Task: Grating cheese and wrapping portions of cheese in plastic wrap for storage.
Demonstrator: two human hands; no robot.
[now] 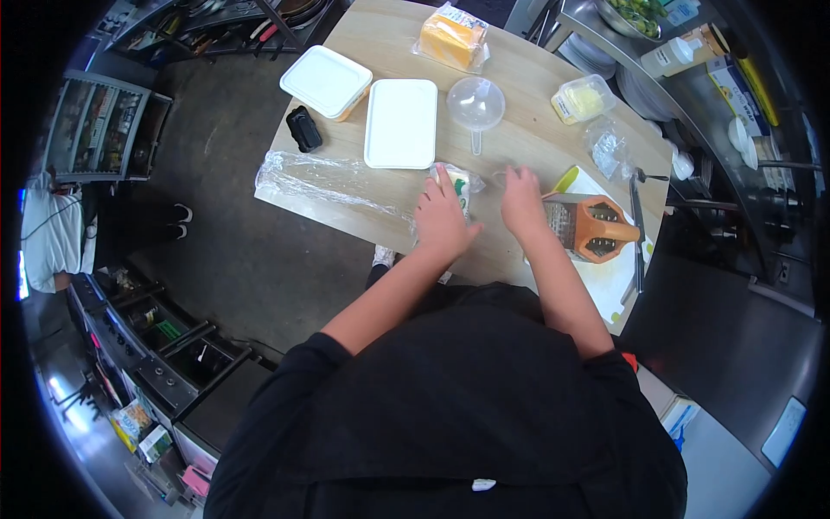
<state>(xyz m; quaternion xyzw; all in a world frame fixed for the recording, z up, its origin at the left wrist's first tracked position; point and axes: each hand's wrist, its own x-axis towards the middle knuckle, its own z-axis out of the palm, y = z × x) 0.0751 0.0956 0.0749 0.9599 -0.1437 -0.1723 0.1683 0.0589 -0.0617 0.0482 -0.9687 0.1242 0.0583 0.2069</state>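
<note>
My left hand (443, 217) rests on a small wrapped block (462, 188) with green print, its fingers spread over the wrapping. Cling film (324, 178) stretches left from that hand along the table's near edge. A short way to the right, my right hand (522, 198) is just off the block, fingers bent downward; whether it pinches some clear film there I cannot tell. Beside it a box grater (590, 227) with an orange top lies on its side on a white and green cutting board (603, 285). A long dark knife (637, 233) lies along the board's right side.
Two white-lidded tubs (325, 79) (401, 123), a black plastic item (303, 129), a clear funnel (476, 107), a wrapped orange cheese block (452, 39), a tub of pale shreds (583, 99) and crumpled plastic (608, 149) lie on the wooden table (532, 39). A person (58, 233) stands far left.
</note>
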